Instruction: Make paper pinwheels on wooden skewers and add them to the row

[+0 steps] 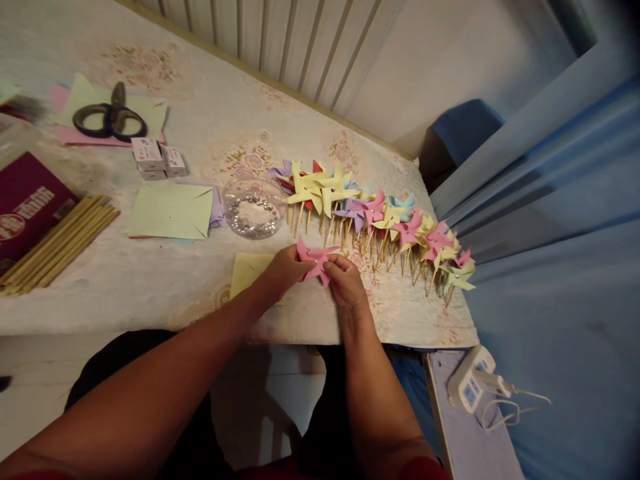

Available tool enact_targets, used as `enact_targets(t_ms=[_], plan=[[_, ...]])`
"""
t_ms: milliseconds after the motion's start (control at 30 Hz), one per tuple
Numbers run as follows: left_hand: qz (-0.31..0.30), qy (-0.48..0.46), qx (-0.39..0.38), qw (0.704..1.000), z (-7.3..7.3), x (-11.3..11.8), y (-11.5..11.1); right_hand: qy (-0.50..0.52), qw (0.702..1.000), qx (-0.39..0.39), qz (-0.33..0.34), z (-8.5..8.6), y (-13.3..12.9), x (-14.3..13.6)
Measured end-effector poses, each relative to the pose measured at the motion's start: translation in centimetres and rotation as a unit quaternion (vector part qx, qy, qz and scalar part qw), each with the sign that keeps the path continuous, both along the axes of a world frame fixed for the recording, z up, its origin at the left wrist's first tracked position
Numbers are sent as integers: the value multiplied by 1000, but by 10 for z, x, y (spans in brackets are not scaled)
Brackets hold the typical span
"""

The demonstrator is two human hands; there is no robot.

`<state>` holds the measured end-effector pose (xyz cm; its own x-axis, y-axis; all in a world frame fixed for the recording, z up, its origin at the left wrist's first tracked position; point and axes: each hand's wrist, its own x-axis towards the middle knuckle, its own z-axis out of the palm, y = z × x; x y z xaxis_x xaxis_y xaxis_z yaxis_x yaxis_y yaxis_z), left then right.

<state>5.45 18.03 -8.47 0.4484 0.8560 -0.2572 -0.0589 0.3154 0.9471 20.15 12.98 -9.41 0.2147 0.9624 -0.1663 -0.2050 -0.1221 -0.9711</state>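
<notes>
A pink paper pinwheel (318, 260) with folded blades is held between both hands above the table's front part. My left hand (289, 270) grips its left side, thumb on the paper near the middle. On its right side, my right hand (345, 277) pinches the paper between thumb and fingers. Any stick behind the pinwheel is hidden. A yellow paper sheet (247, 272) lies partly under my left forearm. Just beyond the hands stands a clear round dish (255, 210) of small shiny metal pieces. Several finished pinwheels on sticks (375, 213) lie in a row to the right.
At left are black scissors (113, 120) on paper sheets, small white boxes (155, 159), a stack of cut paper (170, 212), and a bundle of sticks (60, 247) by a purple package (30, 193). A white power strip (470, 380) is at lower right, near a blue curtain (560, 267).
</notes>
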Motion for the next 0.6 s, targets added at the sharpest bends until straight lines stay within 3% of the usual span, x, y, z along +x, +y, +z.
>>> enact_targets(t_ms=[600], plan=[[-10, 49, 66, 997, -4, -1, -1, -34, 999, -1, 33, -2, -2, -1]])
